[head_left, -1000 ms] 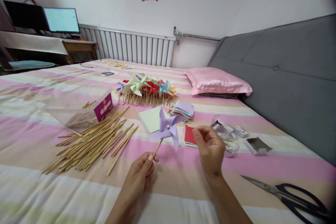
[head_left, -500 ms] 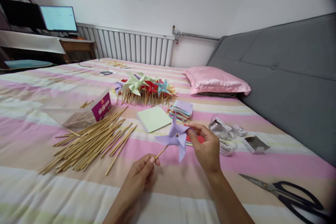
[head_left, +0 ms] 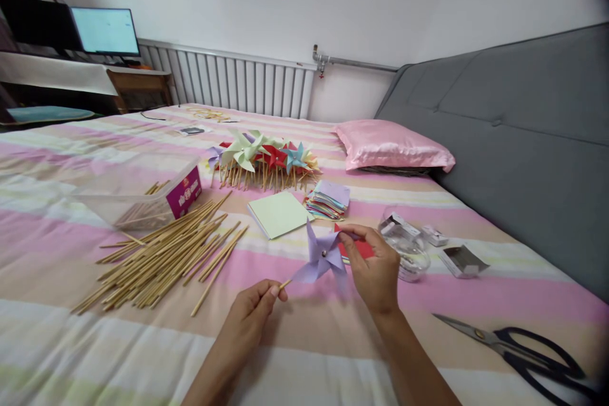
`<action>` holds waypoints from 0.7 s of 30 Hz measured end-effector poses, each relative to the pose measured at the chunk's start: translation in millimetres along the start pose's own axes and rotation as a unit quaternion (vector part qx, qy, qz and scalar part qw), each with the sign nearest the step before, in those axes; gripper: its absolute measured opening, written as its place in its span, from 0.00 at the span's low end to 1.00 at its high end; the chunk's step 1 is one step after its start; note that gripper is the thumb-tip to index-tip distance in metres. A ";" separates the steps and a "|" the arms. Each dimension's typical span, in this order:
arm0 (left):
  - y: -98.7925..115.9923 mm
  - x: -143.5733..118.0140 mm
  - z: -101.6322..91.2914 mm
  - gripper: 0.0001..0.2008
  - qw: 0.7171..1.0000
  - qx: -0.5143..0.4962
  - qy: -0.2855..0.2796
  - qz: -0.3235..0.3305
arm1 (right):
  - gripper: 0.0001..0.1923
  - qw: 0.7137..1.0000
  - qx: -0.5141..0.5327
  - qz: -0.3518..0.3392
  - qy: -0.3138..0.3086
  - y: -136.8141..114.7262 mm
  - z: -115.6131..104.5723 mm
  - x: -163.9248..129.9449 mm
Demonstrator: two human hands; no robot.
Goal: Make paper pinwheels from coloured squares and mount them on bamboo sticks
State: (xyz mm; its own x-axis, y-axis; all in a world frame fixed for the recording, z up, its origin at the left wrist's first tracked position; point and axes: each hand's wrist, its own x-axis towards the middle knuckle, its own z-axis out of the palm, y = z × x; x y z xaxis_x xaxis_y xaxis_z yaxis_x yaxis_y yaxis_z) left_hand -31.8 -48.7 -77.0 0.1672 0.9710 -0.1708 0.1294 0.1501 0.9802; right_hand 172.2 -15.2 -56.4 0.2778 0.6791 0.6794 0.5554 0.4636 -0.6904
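A purple paper pinwheel (head_left: pixel 321 255) with a shiny pin at its centre is held above the bed. My left hand (head_left: pixel 257 304) pinches its wooden stick near the lower end. Thumb and fingers of my right hand (head_left: pixel 375 263) close on the pinwheel's right-hand blade, partly hiding it. Behind that hand lies red paper (head_left: pixel 358 250), half covered. Just beyond are a stack of pale green square sheets (head_left: pixel 280 214) and a pile of small coloured paper pieces (head_left: pixel 328 200). To the left, many wooden sticks (head_left: pixel 162 260) are spread loosely.
A clear plastic box (head_left: pixel 143 196) with sticks inside stands at left. Finished pinwheels (head_left: pixel 266 158) lie grouped farther back. Right of my hands are a clear round container (head_left: pixel 412 260), a small open box (head_left: pixel 464 261) and large scissors (head_left: pixel 514 346). A pink pillow (head_left: pixel 392 146) rests by the headboard.
The pinwheel's blades have turned about the pin, and its head has dropped slightly. Both hands keep nearly the same place and grip.
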 end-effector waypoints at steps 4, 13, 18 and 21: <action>3.2 -2.5 2.0 0.23 0.999 0.017 -0.032 0.003 | 0.08 0.998 0.032 0.039 -0.030 1.7 -0.5 0.2; 0.0 -2.0 -0.6 0.22 1.000 -0.018 0.009 -0.021 | 0.19 0.999 0.022 0.045 0.005 -3.9 -6.9 6.0; -2.4 -3.5 -2.5 0.22 0.997 -0.066 0.024 -0.042 | 0.16 0.990 0.077 0.112 -0.027 3.1 -5.4 5.8; -1.5 -3.9 -2.1 0.22 0.996 -0.081 0.020 -0.044 | 0.15 0.977 0.129 0.154 -0.068 4.8 -0.9 2.4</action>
State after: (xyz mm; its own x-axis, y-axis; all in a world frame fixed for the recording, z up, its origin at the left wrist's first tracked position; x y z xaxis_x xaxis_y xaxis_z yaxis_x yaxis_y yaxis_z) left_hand -34.7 -52.3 -77.6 0.1231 0.9587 -0.2562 -0.0177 0.2603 0.9654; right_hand 176.3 -11.9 -57.9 0.2850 0.8700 0.4024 0.2411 0.3412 -0.9085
